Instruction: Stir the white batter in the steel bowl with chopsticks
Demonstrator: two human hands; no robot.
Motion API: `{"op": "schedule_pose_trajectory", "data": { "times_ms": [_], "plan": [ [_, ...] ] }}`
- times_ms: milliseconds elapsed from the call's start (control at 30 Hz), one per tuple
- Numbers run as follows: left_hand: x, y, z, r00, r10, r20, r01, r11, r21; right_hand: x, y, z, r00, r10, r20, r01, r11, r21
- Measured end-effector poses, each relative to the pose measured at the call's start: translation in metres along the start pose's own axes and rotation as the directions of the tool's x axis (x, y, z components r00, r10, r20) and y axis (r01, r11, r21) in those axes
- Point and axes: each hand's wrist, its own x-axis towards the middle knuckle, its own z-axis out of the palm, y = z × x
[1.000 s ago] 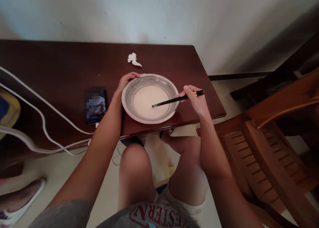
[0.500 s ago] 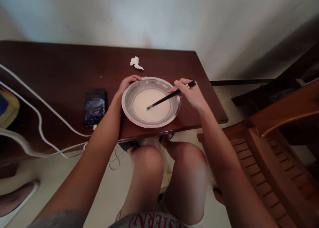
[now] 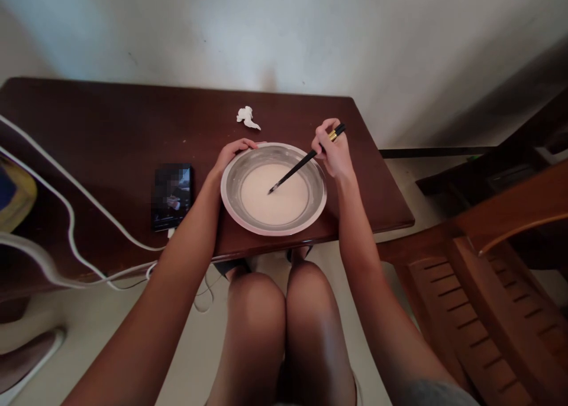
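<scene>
Since the earlier frame, the right hand (image 3: 332, 148) had shifted toward the wall (image 3: 266, 33) relative to the bowl (image 3: 233, 193), the chopsticks (image 3: 290, 174) had taken a steeper slant, and the knees (image 3: 255, 299) had closed together. Behind everything stood the pale wall; against it was the dark wooden table (image 3: 110, 122). A wooden chair (image 3: 465, 317) with a slatted seat stood near the right end of the table. On the table, near the front edge and between both hands, sat the round metal bowl, containing pale liquid (image 3: 275, 203). The left hand (image 3: 235, 154) held the bowl at its far left rim, fingers laid over the edge; the thumb was hidden. To the left, near that forearm, lay a phone (image 3: 172, 199) with its screen lit. White cables (image 3: 71, 216) crossed the left part of the table. The right hand was closed around the upper part of the black chopsticks, above the bowl's right side; their tips were at the liquid near its middle. Beyond the bowl lay a crumpled white tissue (image 3: 248, 117).
</scene>
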Motion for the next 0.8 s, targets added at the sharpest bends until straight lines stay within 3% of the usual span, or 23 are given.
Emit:
{"op": "schedule_pose_trajectory", "data": {
  "times_ms": [100,367,533,700,800],
  "plan": [
    [0.0,0.0,-0.001,1.0,-0.005,-0.001,0.005,1.0,-0.012,0.006,0.0,-0.007,0.997,-0.043,-0.065,0.042,0.999,-0.009],
    [0.001,-0.001,-0.003,1.0,0.005,0.002,-0.005,1.0,-0.015,-0.005,0.008,-0.002,1.0,0.019,-0.002,-0.019,0.998,-0.057],
    [-0.004,0.002,-0.002,1.0,0.0,-0.015,0.0,1.0,0.023,-0.01,0.005,-0.009,0.988,-0.022,-0.15,-0.005,0.984,-0.177],
    [-0.001,0.0,-0.004,1.0,0.017,-0.004,-0.017,1.0,0.022,-0.014,0.006,-0.006,0.995,0.056,-0.084,-0.073,0.973,-0.218],
    [0.001,-0.003,-0.006,1.0,0.014,0.015,-0.014,1.0,0.005,-0.013,0.008,-0.009,0.992,-0.005,-0.125,-0.022,0.978,-0.209]
  ]
}}
